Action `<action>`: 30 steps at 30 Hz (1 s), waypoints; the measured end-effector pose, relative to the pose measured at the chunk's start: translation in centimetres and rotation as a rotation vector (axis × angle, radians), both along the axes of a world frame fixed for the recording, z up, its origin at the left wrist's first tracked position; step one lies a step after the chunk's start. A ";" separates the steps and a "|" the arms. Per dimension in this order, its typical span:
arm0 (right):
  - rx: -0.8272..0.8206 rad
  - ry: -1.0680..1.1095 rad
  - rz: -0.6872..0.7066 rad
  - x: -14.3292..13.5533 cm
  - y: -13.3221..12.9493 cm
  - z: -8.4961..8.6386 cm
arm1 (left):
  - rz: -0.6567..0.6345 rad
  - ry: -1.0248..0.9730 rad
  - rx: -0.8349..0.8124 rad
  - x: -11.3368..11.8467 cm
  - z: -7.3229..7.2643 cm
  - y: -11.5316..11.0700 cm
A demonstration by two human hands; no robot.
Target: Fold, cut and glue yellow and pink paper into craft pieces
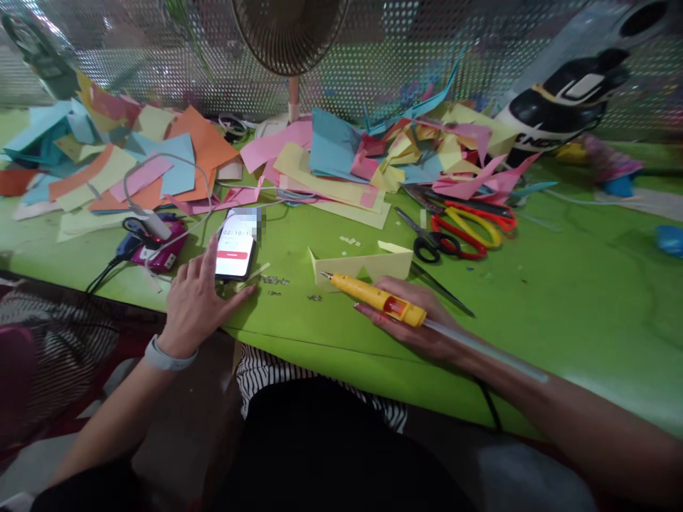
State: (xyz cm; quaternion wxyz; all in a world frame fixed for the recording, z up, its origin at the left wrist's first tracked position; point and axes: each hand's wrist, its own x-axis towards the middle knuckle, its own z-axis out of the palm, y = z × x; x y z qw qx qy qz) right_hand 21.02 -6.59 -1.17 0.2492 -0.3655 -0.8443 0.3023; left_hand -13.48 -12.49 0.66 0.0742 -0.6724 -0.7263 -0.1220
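My right hand (410,320) is closed around a yellow hot glue gun (373,295), its nozzle aimed left. A long clear glue stick (485,348) juts from the back, lying over my forearm. Just behind the gun, a folded strip of pale yellow paper (346,269) stands on edge. My left hand (197,299) is open, thumb and fingers apart, beside a phone (235,245) with a lit timer screen. The index fingertip is at the phone's left edge; I cannot tell if it presses. Small dark bits (274,280) and pale paper scraps (351,242) lie between the hands.
Coloured paper sheets (181,163) are heaped along the back. Scissors (437,238) with dark, red and yellow handles lie at the right, near thin tweezers (442,288). A purple device (160,245) with cables sits left. A fan (291,35) and a black-and-white bottle (555,107) stand behind.
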 end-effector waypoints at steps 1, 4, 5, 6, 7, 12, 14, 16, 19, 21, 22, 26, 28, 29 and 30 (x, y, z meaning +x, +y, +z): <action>0.002 0.009 0.005 0.0 0.0 0.0 | 0.009 0.012 0.004 0.0 0.0 0.2; 0.015 0.033 0.005 -0.1 0.1 0.3 | 0.007 0.034 0.035 -0.1 0.0 0.6; 0.014 0.034 0.002 -0.2 0.1 0.4 | -0.003 0.033 0.044 -0.1 0.0 0.7; 0.009 0.035 0.001 -0.2 0.1 0.5 | -0.014 0.030 0.053 -0.2 0.0 0.8; 0.002 0.035 0.000 -0.2 0.1 0.6 | -0.024 0.023 0.059 -0.3 0.1 0.9; -0.029 0.042 0.009 -0.3 0.2 0.5 | -0.006 -0.002 0.036 -0.8 0.6 2.6; -0.023 0.047 0.019 -0.2 0.2 0.4 | -0.003 -0.012 0.012 -0.9 0.9 3.8; -0.012 0.054 0.026 -0.2 0.2 0.3 | -0.007 -0.025 -0.007 -0.8 1.2 5.2; -0.011 0.065 0.030 -0.2 0.2 0.4 | 0.001 -0.041 -0.032 -0.6 1.3 7.4; -0.006 0.069 0.030 -0.2 0.2 0.4 | -0.001 -0.049 -0.035 -0.5 1.2 8.8; -0.002 0.067 0.028 -0.2 0.3 0.4 | -0.001 -0.053 -0.038 -0.5 1.1 9.4; 0.016 0.045 0.018 0.1 0.3 0.5 | -0.003 -0.017 -0.044 -0.4 1.3 10.0; 0.019 0.036 0.006 0.3 0.3 0.7 | -0.054 0.042 0.020 0.2 2.0 9.3; 0.018 0.031 -0.004 0.4 0.3 0.9 | -0.103 0.062 0.063 0.7 2.5 8.8; 0.017 0.025 -0.017 0.5 0.4 1.0 | -0.163 0.055 0.083 1.3 3.0 8.4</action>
